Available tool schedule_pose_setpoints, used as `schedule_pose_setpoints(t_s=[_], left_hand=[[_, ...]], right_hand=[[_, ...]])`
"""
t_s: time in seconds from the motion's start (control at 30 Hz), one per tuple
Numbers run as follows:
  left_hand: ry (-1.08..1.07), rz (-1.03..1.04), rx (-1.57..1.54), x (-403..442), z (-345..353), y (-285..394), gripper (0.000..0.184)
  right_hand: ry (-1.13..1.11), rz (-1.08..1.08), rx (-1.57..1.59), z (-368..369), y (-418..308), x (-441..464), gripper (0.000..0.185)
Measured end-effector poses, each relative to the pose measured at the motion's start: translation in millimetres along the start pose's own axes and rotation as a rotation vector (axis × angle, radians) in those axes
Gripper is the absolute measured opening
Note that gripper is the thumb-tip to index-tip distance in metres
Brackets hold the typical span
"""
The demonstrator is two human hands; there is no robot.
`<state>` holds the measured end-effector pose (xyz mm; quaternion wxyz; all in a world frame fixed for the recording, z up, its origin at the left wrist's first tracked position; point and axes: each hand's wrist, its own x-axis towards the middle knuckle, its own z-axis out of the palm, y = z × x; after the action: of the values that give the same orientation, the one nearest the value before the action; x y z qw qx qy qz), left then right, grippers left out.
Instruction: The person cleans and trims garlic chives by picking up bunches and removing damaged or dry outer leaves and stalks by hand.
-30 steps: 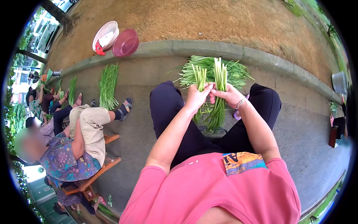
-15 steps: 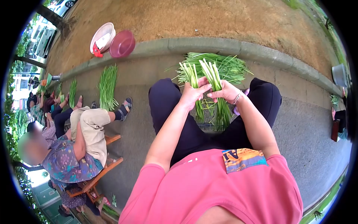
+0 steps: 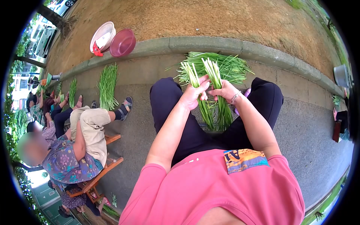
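Fingers of the left hand (image 3: 192, 96) grasp the left bundle (image 3: 206, 113), those of the right hand (image 3: 226, 91) the right bundle (image 3: 224, 115), with the stalk pile (image 3: 234, 69) at twelve o'clock. Handling paired bundles seems the step; the next move calls for snug grips.

The person's shirt (image 3: 210, 187) was pink, its pocket (image 3: 246, 161) patterned in orange, blue and black, the trousers (image 3: 164, 101) dark navy. The held stalks (image 3: 224, 114) ran green, whitish at their twelve o'clock ends. Towards eleven o'clock, one basin (image 3: 123, 43) was dusky maroon; at eight, a co-worker's floral top (image 3: 73, 161) mixed blue and purple.
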<state>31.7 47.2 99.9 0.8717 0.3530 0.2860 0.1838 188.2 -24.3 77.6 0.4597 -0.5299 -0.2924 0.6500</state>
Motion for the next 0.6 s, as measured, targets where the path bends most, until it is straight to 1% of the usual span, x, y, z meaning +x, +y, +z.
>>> schedule_pose_setpoints(t_s=[0.03,0.1,0.13,0.2,0.23,0.3,0.33,0.37,0.43,0.47,0.5,0.57,0.6], left_hand=[[-0.001,-0.001,0.0,1,-3,-3,0.033],[0.009,0.017,-0.073,4,-9,-10,0.024],[0.009,0.017,-0.073,3,-7,-9,0.024],[0.104,0.027,-0.151,1,-2,-8,0.016],[0.104,0.027,-0.151,0,-1,-7,0.016],[0.148,0.08,-0.267,-2,-1,-5,0.015],[0.077,0.09,-0.275,-3,-4,-4,0.016],[0.076,0.088,-0.275,-2,-4,-4,0.016],[-0.17,0.004,-0.042,-2,-5,-5,0.019],[-0.161,-0.051,0.001,-2,-3,-9,0.024],[-0.162,-0.054,0.0,-3,-3,-10,0.024],[-0.222,-0.061,0.151,-6,3,-6,0.029],[-0.245,-0.104,0.16,-8,6,-4,0.034]], right_hand=[[0.001,0.0,0.0,1,-1,0,0.025],[-0.002,-0.029,-0.11,2,-2,1,0.022],[-0.002,-0.028,-0.109,4,-2,2,0.022],[0.103,-0.091,-0.065,8,0,2,0.028],[0.103,-0.091,-0.064,6,0,3,0.028],[0.16,-0.117,0.091,1,1,5,0.03],[0.149,-0.122,0.082,-2,0,5,0.025],[0.149,-0.122,0.083,-3,-1,5,0.025],[-0.059,-0.071,-0.082,-4,-4,3,0.015],[-0.218,-0.051,-0.102,-4,-7,1,0.01],[-0.318,-0.035,-0.154,-6,0,3,0.013],[-0.389,-0.045,-0.276,-2,1,4,0.017],[-0.388,-0.042,-0.274,-1,2,2,0.017]])
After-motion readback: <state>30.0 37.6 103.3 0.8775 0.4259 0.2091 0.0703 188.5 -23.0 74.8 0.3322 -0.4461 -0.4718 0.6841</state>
